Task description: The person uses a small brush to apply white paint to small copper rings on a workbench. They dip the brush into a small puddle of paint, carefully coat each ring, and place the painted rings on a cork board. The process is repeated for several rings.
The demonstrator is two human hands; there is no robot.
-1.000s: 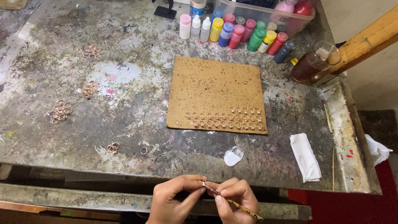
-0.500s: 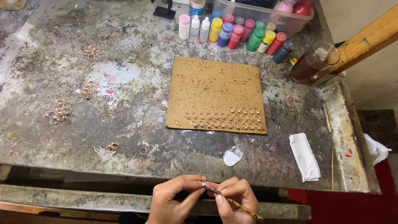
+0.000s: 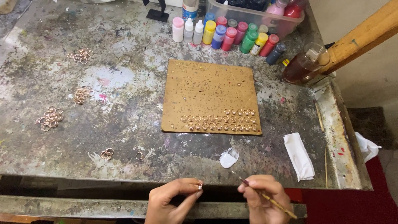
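Left hand (image 3: 172, 199) pinches one small metal ring (image 3: 200, 186) at the paint-crusted table's (image 3: 62, 166) front edge; right hand (image 3: 261, 197) grips a thin wooden brush (image 3: 269, 200). Hands apart. Cork board (image 3: 209, 89) holds two rows of rings.

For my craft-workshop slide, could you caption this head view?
Left hand pinches a small ring; right hand holds a thin brush over a paint-stained table.
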